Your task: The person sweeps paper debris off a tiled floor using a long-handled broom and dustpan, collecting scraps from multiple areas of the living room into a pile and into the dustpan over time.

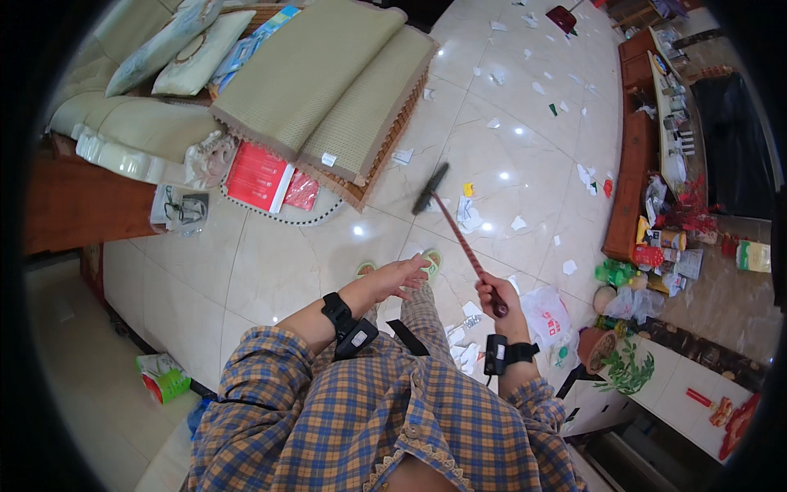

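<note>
My right hand [496,297] is closed around the upper end of a reddish-brown broom handle. The broom [461,234] slants away to the left, its dark bristled head [429,189] down at the tiled floor. Close to that head lie a small yellow wrapper [468,189] and white paper scraps [470,216]. My left hand [399,279] is held out in front of my body with its fingers stretched and nothing in them. Below it my feet in light green slippers [431,261] stand on the tiles.
Paper scraps litter the floor, with a white plastic bag [544,316] to the right. A dark red dustpan [562,20] stands far off. A mat-covered low table [328,90] is at left; a wooden cabinet [631,180], potted plant [627,366] and bottles line the right.
</note>
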### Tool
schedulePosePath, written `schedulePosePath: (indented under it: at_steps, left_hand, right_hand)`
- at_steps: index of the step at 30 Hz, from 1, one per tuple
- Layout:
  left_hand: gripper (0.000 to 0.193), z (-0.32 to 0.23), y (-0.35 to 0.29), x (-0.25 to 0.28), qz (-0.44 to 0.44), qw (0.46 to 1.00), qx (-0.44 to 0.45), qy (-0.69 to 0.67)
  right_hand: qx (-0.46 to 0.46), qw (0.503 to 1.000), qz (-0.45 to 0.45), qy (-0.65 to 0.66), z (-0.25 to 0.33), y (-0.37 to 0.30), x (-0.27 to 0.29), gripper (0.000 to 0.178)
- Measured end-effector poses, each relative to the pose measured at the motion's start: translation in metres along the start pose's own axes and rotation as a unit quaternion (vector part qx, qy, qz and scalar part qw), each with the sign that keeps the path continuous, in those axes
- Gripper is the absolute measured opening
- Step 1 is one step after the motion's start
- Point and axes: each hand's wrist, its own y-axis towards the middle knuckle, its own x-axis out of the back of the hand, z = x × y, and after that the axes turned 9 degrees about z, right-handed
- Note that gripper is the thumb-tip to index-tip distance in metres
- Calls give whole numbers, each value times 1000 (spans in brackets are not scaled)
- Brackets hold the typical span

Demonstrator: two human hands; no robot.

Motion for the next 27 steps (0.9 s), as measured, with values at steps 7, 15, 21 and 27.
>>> schedulePosePath:
  at_steps: [7,15,21,27]
  left_hand:
    - [58,-55,46,-20,1,1000,9,14]
    - [59,-93,95,-46,-32,999,20,35]
    - [58,-113,119,-55,-85,996,26,4]
    - [54,-122,124,-42,-113,993,13,-42]
  right_hand:
    - [53,989,-128,-52,39,-26,77,8]
    - [-37,998,6,-58,77,-24,47,18]
    - [-142,973,180,-3,99,69,35,12]
    - [-108,978,174,26,125,70,53,8]
